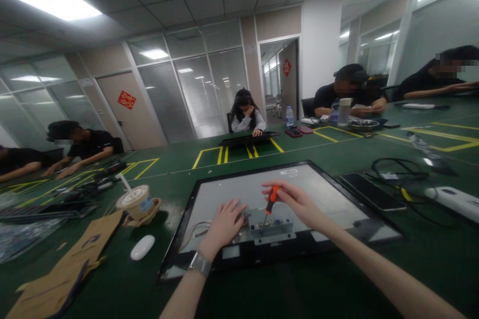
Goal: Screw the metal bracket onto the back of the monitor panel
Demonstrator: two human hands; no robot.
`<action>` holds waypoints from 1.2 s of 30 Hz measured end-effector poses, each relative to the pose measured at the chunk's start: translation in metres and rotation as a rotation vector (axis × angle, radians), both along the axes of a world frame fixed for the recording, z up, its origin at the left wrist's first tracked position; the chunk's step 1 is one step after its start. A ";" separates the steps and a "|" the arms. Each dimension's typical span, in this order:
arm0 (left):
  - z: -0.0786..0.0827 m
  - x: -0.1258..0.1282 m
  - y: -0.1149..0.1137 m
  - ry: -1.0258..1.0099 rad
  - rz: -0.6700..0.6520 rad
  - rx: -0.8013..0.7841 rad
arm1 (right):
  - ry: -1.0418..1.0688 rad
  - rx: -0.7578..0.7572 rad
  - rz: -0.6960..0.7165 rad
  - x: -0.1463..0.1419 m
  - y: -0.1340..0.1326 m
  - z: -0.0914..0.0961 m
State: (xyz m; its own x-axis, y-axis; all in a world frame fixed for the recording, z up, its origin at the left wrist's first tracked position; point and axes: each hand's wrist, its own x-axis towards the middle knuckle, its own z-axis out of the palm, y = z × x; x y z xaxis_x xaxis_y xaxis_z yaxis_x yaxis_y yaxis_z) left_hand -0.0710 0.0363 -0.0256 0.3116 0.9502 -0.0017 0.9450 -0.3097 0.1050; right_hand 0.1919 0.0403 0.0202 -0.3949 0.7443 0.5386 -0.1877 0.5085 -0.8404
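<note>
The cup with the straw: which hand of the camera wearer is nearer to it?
Left. The left hand is right of the cup; the right hand, holding the screwdriver, is farther right.

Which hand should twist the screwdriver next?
Probably the right hand: it holds the screwdriver, its tip down at the metal bracket. The left hand lies spread, without a tool.

Left of centre in the frame, a cup point(131, 203) is standing in a cardboard holder point(144, 217), with a white oval case point(142, 247) lying below. Brown cardboard point(80, 254) is stretching into the lower left corner. At the right, a black phone point(372, 192) is lying near a white device point(454, 203). Toward the upper left, a red sign point(127, 100) is hanging on a door point(112, 84).
</note>
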 end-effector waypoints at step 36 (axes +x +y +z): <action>0.001 0.000 -0.001 -0.019 0.007 -0.001 | -0.130 0.513 -0.450 -0.010 -0.015 -0.006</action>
State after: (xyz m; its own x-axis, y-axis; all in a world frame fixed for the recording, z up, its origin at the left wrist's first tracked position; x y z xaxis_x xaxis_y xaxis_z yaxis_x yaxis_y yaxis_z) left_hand -0.0708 0.0356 -0.0243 0.3048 0.9524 0.0032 0.9451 -0.3029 0.1228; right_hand 0.1818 0.0249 0.0140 -0.1927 0.5148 0.8353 0.2202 0.8523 -0.4745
